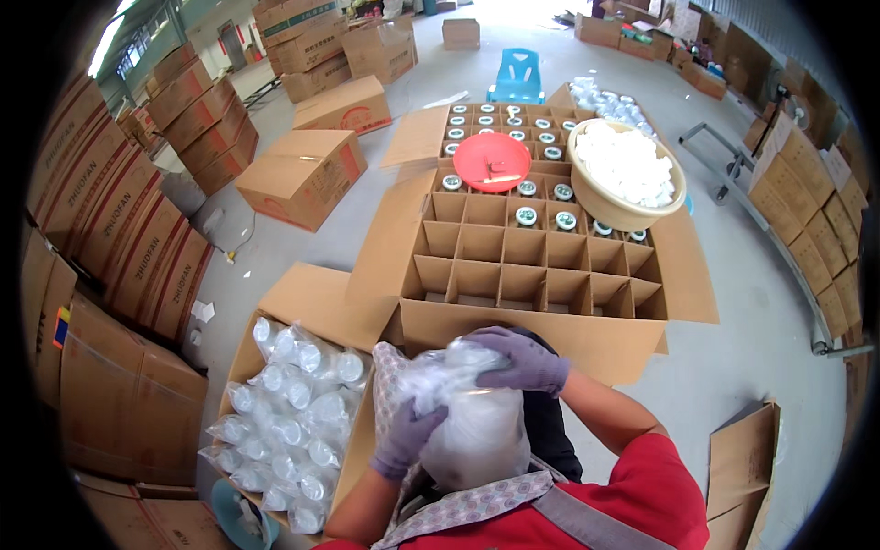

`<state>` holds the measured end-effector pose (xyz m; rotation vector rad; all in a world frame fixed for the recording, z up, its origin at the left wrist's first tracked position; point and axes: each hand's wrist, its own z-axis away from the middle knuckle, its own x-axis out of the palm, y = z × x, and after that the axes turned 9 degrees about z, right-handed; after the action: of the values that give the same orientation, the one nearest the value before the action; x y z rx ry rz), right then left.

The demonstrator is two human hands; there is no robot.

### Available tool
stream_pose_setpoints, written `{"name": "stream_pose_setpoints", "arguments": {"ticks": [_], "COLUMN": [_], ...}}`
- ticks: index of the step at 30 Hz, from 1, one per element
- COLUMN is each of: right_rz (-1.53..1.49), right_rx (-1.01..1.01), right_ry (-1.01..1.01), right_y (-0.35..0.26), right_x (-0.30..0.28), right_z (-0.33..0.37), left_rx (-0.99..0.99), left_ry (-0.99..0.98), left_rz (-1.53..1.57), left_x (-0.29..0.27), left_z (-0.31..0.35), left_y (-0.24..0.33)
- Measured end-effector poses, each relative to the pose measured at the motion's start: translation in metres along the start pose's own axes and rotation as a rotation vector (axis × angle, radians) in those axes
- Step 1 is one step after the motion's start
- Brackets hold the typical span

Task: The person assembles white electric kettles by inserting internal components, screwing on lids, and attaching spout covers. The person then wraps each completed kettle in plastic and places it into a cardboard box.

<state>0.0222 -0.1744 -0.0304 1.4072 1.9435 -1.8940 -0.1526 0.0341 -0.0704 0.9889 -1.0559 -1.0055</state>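
Observation:
Both my hands wear purple-grey gloves and work on a bulky clear plastic bag [477,435] in my lap. My left hand [408,440] grips the bag's near left side, fingers curled into the film. On the far right side, my right hand [524,361] closes over the gathered top of the bag. What lies inside it is blurred by the film. Left of my lap, an open carton [246,362] holds many bottles or jars in clear plastic wrapping [293,403]. Ahead, a large divided carton [532,323] has lidded jars [525,216] in its farther cells; several nearer cells hold none.
On the divided carton rest a red plastic dish [477,158] and a cream tub [632,220] full of white pieces. Farther off is a blue chair [519,78]. Stacked cartons [119,220] line the left; a loaded trolley [779,238] stands right. A blue bucket [229,513] is at lower left.

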Motion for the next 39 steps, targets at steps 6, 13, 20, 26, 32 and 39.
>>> {"name": "stream_pose_setpoints", "arguments": {"ticks": [6, 13, 20, 26, 32, 39], "right_rz": [-0.656, 0.371, 0.892, 0.125, -0.609, 0.5], "right_rx": [0.213, 0.724, 0.401, 0.211, 0.459, -0.069], "right_ry": [0.696, 0.976, 1.146, -0.032, -0.044, 0.886], "right_y": [0.053, 0.264, 0.125, 0.029, 0.081, 0.112], "right_x": [-0.061, -0.132, -0.135, -0.043, -0.016, -0.1], "right_z": [-0.072, 0.02, 0.052, -0.023, -0.036, -0.027], "left_rx": [0.018, -0.294, -0.009, 0.222, 0.451, 0.209], "left_ry": [-0.408, -0.523, -0.125, -0.3, -0.347, -0.314], "left_rz": [0.226, 0.415, -0.255, -0.341, -0.451, -0.288], "left_x": [-0.01, 0.002, 0.019, 0.037, -0.009, -0.03], "left_z": [-0.129, -0.191, -0.167, -0.131, -0.1, -0.052], "left_y": [0.039, 0.008, 0.016, 0.057, 0.004, -0.007]}}
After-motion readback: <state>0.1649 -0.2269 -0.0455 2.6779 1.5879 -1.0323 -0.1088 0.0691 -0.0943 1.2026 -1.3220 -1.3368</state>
